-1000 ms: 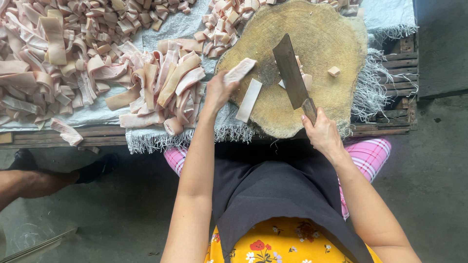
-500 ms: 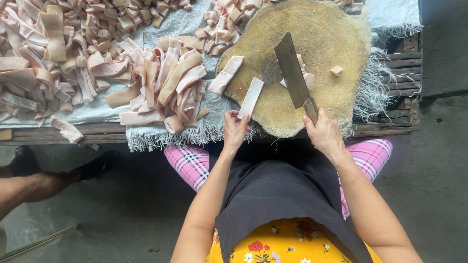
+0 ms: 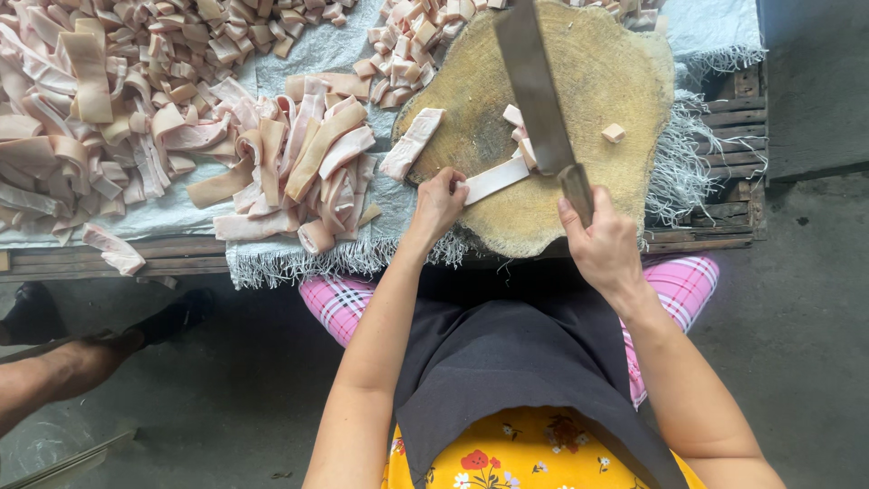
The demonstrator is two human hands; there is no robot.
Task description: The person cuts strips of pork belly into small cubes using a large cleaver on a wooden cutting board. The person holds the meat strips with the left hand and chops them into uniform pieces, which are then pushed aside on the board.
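By my left hand (image 3: 437, 203) the strip (image 3: 494, 180) was pale pink and white; the cleaver (image 3: 534, 91) above my right hand (image 3: 602, 244) was dull grey, the chopping block (image 3: 615, 81) tan, my trousers (image 3: 339, 303) pink plaid, my apron (image 3: 507, 362) black

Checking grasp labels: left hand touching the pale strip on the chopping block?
Touching. Head view shows the left hand fingertips pressed on the near end of the pale strip.

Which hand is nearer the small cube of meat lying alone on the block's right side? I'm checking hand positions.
Right. The right hand grips the cleaver handle below the cube; the left hand holds a strip farther left.
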